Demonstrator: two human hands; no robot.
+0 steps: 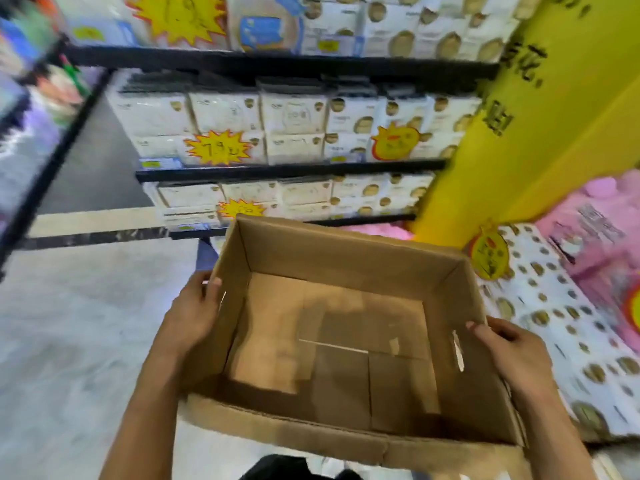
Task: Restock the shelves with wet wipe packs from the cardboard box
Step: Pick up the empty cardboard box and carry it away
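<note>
Cardboard box [346,323] sits near centre, empty. Left hand [194,306] and right hand [509,348] each clamp a side wall. Wet wipe packs [294,112] fill the far shelves [291,171]. Unloading looks done; next, set the box aside.

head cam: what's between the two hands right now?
Only the cardboard box, as the head view shows. The left hand holds its left wall and the right hand holds its right wall. Nothing lies inside it, just bare bottom flaps.
</note>
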